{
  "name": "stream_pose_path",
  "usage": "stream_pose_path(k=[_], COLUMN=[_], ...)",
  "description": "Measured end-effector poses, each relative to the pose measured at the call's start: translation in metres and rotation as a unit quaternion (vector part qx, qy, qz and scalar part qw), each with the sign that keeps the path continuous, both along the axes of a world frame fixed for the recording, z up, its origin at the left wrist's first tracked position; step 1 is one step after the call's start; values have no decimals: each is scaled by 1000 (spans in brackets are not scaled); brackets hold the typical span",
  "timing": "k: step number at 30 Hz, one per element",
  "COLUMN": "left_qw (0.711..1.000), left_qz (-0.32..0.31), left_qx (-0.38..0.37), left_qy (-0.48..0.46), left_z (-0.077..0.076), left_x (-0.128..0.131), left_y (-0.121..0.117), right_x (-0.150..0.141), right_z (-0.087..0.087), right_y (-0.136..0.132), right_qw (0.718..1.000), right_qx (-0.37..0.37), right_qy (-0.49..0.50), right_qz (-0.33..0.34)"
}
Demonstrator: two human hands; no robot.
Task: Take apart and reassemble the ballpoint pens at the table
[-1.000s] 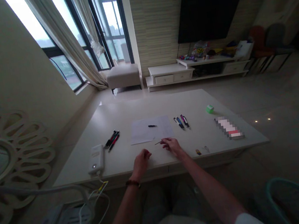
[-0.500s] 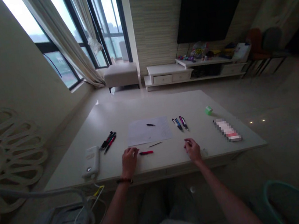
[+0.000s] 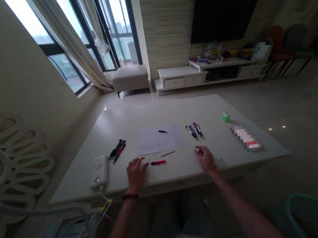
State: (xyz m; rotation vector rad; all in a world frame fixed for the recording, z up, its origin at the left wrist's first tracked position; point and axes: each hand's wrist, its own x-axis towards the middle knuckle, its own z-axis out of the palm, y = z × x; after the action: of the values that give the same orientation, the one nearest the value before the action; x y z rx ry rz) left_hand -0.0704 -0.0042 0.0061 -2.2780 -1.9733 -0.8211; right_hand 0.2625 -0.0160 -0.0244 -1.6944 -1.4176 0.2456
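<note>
My left hand (image 3: 135, 172) lies flat on the white table (image 3: 158, 113) near its front edge, fingers stretched out and holding nothing. Just right of its fingertips lies a short pink and black pen piece (image 3: 158, 162). A thin refill (image 3: 168, 154) lies a little farther back, at the edge of a sheet of paper (image 3: 156, 141). A small black piece (image 3: 162, 131) rests on the paper. My right hand (image 3: 204, 158) rests on the table to the right, fingers curled together at the tips; what they pinch is hidden. A tiny clear part (image 3: 221, 161) lies beside it.
Several pens (image 3: 117, 149) lie left of the paper, three more pens (image 3: 194, 130) to its right. A white power bank (image 3: 99, 171) with a cable sits at the front left. A green cube (image 3: 225, 116) and a blurred flat object (image 3: 247, 139) are on the right.
My right hand went from the refill to the small parts at the front right. My left hand let go of the pink pen piece and spread flat.
</note>
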Motion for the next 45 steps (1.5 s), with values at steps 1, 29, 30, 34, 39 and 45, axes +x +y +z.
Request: stream_pose_path(k=[1, 29, 30, 34, 39, 45], left_qw=[999, 990, 990, 990, 992, 990], left_qz=[-33, -49, -47, -41, -87, -136], left_qx=[2, 9, 7, -2, -4, -22], left_qy=[-3, -132, -133, -135, -88, -40], left_z=[0, -7, -7, -9, -7, -6], left_x=[10, 53, 53, 52, 55, 56], left_y=[0, 7, 7, 8, 5, 3], right_x=[-15, -106, -106, -104, -109, -120], right_z=[3, 67, 67, 69, 71, 76], right_y=[3, 36, 36, 36, 35, 41], right_qw=[998, 933, 933, 927, 917, 902], right_qx=[2, -34, -33, -38, -34, -32], right_qy=[-33, -228, -228, -236, -245, -264], right_qz=[51, 276, 278, 290, 312, 339])
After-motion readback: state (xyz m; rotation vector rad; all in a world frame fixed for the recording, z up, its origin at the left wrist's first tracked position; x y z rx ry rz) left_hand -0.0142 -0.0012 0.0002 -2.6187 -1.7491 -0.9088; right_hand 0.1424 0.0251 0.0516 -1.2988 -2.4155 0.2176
